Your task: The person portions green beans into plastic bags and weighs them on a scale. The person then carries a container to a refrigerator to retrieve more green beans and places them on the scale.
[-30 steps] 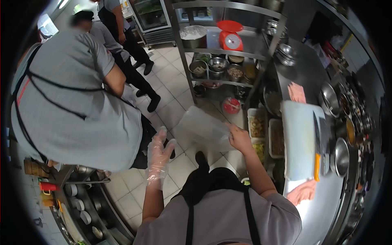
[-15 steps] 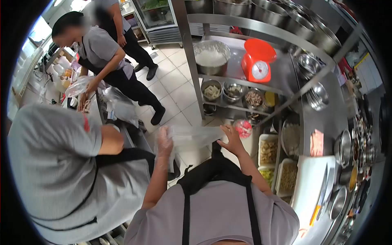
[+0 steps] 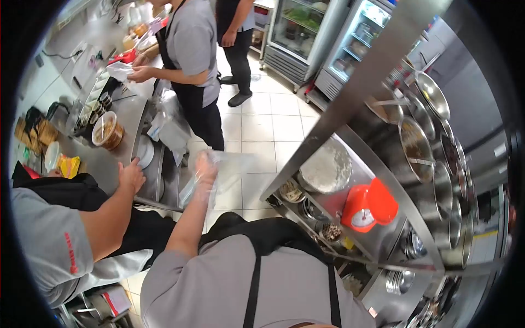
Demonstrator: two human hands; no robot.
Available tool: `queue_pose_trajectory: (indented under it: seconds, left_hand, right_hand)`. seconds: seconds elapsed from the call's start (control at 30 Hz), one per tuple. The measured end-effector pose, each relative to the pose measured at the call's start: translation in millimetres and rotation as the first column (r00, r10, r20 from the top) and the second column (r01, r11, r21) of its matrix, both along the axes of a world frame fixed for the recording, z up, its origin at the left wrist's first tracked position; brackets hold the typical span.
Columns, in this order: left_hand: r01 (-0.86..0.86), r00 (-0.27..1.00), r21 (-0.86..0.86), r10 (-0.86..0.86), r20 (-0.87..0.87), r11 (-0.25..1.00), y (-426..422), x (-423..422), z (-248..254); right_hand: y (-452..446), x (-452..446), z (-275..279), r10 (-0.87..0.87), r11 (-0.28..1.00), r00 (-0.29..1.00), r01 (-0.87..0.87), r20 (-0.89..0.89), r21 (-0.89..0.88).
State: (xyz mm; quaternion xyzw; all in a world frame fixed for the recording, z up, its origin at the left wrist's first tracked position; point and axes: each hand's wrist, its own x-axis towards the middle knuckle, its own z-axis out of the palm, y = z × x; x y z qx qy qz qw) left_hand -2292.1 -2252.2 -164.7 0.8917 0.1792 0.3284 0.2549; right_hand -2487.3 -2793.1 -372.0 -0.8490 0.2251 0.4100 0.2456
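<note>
My left hand point(image 3: 205, 168) is stretched out in front of me above the floor, with thin clear plastic around the hand and wrist like a disposable glove. Its fingers are closed on a clear plastic bag point(image 3: 234, 167), which spreads out to the right of the hand. Loose plastic also hangs beside the wrist. My right hand is out of sight. The nearest surface to my left hand is the steel counter point(image 3: 123, 117) on the left.
A co-worker's hand point(image 3: 131, 177) rests on the counter edge beside a tub of food point(image 3: 108, 131). Another person point(image 3: 191, 49) holds white plastic farther along. On the right, a steel rack point(image 3: 377, 71) carries a red scale point(image 3: 369, 205), a flour bowl point(image 3: 326, 164) and several pots.
My view has turned left, bringing the counter and fridges into sight. My right hand, earlier on the plastic's other end, has left the view. The left hand still holds the plastic.
</note>
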Motion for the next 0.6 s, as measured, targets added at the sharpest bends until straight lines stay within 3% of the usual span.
queue_pose_trajectory:
  seconds: [0.2, 0.4, 0.53, 0.57, 0.6]
  left_hand:
    - [0.007, 1.0, -0.179, -0.003, 0.021, 0.984, 8.0, 119.8, 2.1]
    - [-0.004, 0.992, -0.324, 0.044, 0.117, 0.946, 12.7, 252.9, 1.4]
    - [0.118, 0.978, -0.31, -0.056, 0.203, 0.943, 25.2, 341.7, -36.8]
    - [0.057, 0.963, -0.167, -0.01, 0.269, 0.984, 24.6, 362.4, -48.2]
    - [0.079, 0.98, -0.392, 0.0, 0.199, 0.917, 27.2, 388.0, -64.2]
  right_hand:
    - [73.6, 152.4, 20.6, 0.06, 0.989, 0.984, -0.082, 0.169, 0.126]
    - [167.0, 246.4, 32.0, 0.076, 0.978, 0.977, -0.112, 0.201, 0.174]
    - [203.4, 266.9, 36.7, -0.017, 0.991, 0.989, -0.003, 0.146, 0.137]
    - [208.7, 268.8, 37.7, -0.051, 0.992, 0.991, 0.036, 0.128, 0.121]
    - [214.2, 270.0, 39.2, -0.087, 0.991, 0.99, 0.075, 0.11, 0.107]
